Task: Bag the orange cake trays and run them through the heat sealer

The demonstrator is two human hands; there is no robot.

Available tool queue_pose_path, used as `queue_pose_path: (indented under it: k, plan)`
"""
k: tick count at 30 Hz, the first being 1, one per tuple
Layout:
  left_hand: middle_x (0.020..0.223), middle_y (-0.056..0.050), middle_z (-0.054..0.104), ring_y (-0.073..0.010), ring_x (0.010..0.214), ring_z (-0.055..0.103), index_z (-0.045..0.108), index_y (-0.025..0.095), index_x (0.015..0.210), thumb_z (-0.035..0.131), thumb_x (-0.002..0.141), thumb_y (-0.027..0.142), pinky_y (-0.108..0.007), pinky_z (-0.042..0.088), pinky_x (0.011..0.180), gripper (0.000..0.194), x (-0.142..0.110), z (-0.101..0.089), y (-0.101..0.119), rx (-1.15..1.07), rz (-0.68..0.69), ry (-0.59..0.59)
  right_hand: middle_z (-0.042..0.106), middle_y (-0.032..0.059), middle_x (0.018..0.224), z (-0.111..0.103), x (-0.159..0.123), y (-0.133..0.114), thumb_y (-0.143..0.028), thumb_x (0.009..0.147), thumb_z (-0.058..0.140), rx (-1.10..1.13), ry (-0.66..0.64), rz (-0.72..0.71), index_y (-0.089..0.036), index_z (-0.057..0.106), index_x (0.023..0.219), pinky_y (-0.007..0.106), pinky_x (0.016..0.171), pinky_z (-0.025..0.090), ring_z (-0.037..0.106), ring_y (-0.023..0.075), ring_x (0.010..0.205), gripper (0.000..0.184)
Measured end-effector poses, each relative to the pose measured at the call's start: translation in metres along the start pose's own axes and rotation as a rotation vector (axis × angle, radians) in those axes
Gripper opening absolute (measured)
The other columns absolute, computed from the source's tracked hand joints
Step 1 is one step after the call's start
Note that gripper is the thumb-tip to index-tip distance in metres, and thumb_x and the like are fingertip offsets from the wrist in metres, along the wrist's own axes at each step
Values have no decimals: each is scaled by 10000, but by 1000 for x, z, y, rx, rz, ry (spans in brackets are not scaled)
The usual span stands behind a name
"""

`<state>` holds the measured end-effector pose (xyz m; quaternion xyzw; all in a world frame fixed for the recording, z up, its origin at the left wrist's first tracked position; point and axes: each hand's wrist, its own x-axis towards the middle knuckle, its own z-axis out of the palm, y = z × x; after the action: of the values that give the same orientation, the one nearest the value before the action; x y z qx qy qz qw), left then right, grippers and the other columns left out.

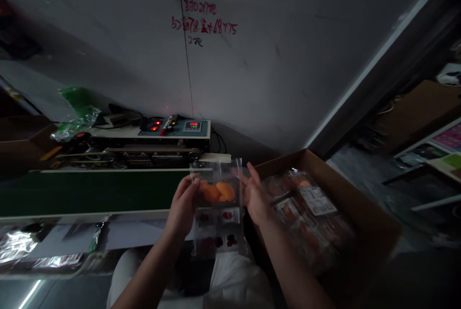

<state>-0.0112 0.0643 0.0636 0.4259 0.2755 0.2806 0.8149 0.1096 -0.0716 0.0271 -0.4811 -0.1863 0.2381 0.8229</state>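
Observation:
I hold a clear plastic bag [218,189] with orange pieces of food in it, upright between both hands in front of me. My left hand [184,205] grips its left edge with curled fingers. Along the bag's right edge my right hand [254,196] presses with fingers stretched upward. The bag's lower part carries a white label with red marks. It hangs over my lap, just off the end of the green conveyor belt [90,191].
A band sealing machine [151,138] with lit red displays stands behind the belt. A cardboard box [345,203] at my right holds several filled bags. Empty clear bags [32,246] lie at the lower left. A white wall with red writing rises behind.

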Motion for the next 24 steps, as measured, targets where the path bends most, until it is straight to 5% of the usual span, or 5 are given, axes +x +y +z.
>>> queue_pose_path:
  k: [5,10,12,18,24]
  plan:
    - [864,21,687,-124,708,654,618,208,960,842,612,427,-216,508,633,468,7,-5,-4,44,-118,-63,570,97,1403,-7,-12,26,-487,864,654,-244,51,-164,-327,94,1569,460,1064,464,564,245,1267,915]
    - [722,0,666,-117,610,620,673,151,827,875,510,433,-199,466,547,470,22,-14,-1,211,-145,24,602,63,1355,-14,-5,27,-471,897,603,-455,45,-296,-304,605,1304,463,1127,410,522,247,1303,440]
    - [677,-2,658,-126,594,610,690,145,794,878,491,457,-225,490,567,474,29,-16,0,283,-94,51,619,59,1332,-17,-1,28,-472,903,589,-515,48,-315,-289,688,1185,472,1143,392,526,250,1294,350]
    - [608,3,635,-118,538,578,685,138,696,857,516,477,-223,489,532,420,63,-15,-9,378,-20,53,578,94,1385,-19,14,41,-462,896,590,-571,136,-291,-238,612,1311,472,1139,389,497,258,1323,472]
    - [637,-23,665,-121,504,608,671,130,738,842,601,303,-205,463,461,279,101,-3,-11,215,-240,76,605,119,1323,-15,46,59,-433,900,517,-677,269,-308,-209,606,1294,445,1108,409,538,243,1260,462]
